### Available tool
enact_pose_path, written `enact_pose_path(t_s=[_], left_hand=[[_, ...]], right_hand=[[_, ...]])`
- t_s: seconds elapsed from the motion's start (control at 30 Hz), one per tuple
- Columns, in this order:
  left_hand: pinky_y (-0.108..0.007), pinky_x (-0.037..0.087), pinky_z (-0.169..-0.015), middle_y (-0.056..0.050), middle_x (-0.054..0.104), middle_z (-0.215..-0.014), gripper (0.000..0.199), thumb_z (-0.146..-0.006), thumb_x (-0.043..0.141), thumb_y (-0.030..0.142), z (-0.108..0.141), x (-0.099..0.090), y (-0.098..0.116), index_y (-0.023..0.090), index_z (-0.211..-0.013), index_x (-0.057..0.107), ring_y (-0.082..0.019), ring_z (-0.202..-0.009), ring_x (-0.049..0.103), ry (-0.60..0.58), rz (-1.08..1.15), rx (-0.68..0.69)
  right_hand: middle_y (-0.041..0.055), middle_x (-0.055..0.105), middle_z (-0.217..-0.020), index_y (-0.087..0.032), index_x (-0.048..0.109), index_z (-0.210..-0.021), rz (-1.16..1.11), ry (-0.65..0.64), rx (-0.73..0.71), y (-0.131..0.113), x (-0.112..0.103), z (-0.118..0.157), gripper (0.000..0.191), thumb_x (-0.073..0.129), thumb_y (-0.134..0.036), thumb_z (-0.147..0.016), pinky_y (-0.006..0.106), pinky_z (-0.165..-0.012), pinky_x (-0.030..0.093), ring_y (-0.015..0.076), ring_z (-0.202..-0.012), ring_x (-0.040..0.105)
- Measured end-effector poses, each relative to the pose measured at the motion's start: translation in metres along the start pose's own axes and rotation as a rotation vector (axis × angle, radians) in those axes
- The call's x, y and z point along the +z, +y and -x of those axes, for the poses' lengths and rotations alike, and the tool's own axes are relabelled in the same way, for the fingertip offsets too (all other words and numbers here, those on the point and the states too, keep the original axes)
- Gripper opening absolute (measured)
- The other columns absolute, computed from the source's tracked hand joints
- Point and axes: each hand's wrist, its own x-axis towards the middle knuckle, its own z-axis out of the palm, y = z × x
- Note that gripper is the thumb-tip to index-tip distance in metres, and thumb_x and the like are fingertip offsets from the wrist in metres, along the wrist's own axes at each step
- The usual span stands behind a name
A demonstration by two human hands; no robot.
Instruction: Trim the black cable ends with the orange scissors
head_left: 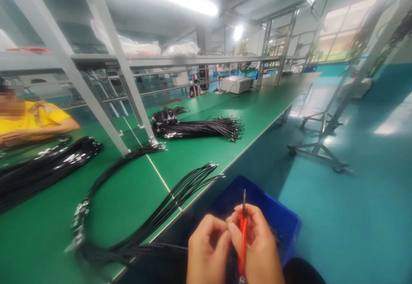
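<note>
My right hand (pixel 257 245) is closed around an orange-handled tool with a narrow, pointed metal tip (pixel 243 241), which points up and away from me. Fingertips of my left hand (pixel 207 249) are pinched together and meet the right hand's fingers. Between the two hands is a small pale piece, too small and blurred to name. Both hands are over a blue bin (pixel 283 219) beside the table edge. To their left, a curved bundle of black cables (pixel 154 219) with silvery ends lies on the green table (pixel 128 198), one strand group reaching toward my left hand.
Another black cable bundle (pixel 202 128) lies farther back, and a thick one (pixel 48 168) lies at the left. A person in a yellow top (pixel 38 119) sits across. Grey shelf posts (pixel 128 61) rise from the table. A white box (pixel 236 84) and a wheeled frame (pixel 322 146) stand beyond.
</note>
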Motion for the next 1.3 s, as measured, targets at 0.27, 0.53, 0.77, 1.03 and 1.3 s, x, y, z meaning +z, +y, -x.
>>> enact_pose_path(t_s=[0.27,0.53,0.77,1.03,1.3], left_hand=[[-0.021,0.043,-0.055,0.001,0.061,-0.059,0.016,-0.070,0.069,0.027,-0.011,-0.009,-0.001,0.015,-0.064,0.061,-0.013,-0.056,0.054,-0.073,0.199,-0.112],[-0.020,0.041,-0.056,0.002,0.061,-0.061,0.016,-0.073,0.068,0.028,-0.012,-0.015,0.001,0.015,-0.066,0.059,-0.012,-0.058,0.053,-0.179,0.189,-0.084],[-0.020,0.038,-0.056,0.003,0.056,-0.060,0.014,-0.074,0.065,0.025,-0.011,-0.015,0.006,0.015,-0.067,0.058,-0.011,-0.057,0.048,-0.156,0.117,-0.090],[-0.019,0.036,-0.056,0.003,0.055,-0.062,0.019,-0.071,0.070,0.032,-0.016,-0.026,0.014,0.016,-0.069,0.061,-0.010,-0.058,0.045,-0.189,0.311,-0.162],[-0.018,0.033,-0.055,0.003,0.054,-0.060,0.020,-0.070,0.072,0.031,-0.016,-0.031,0.024,0.015,-0.065,0.061,-0.008,-0.055,0.039,-0.257,0.532,-0.291]], right_hand=[[-0.0023,0.067,-0.073,-0.024,0.057,-0.089,-0.193,-0.008,0.135,-0.003,-0.007,0.001,0.033,0.076,-0.029,-0.063,0.021,-0.058,0.047,0.0137,-0.066,0.062],[-0.0020,0.066,-0.069,-0.022,0.057,-0.088,-0.207,-0.007,0.158,-0.013,-0.012,-0.005,0.041,0.083,-0.035,-0.058,0.018,-0.045,0.039,0.0086,-0.050,0.051],[-0.0050,0.058,-0.059,-0.020,0.060,-0.085,-0.177,-0.184,0.302,-0.021,-0.023,-0.009,0.042,0.085,-0.039,-0.056,0.016,-0.041,0.033,0.0054,-0.042,0.044],[0.0004,0.063,-0.066,-0.021,0.065,-0.085,-0.355,-0.428,0.358,-0.031,-0.039,-0.016,0.037,0.085,-0.034,-0.057,0.019,-0.044,0.033,0.0059,-0.046,0.043],[-0.0006,0.062,-0.061,-0.018,0.062,-0.085,-0.302,-0.424,0.342,-0.024,-0.035,-0.014,0.042,0.084,-0.041,-0.057,0.017,-0.042,0.028,0.0035,-0.042,0.042]])
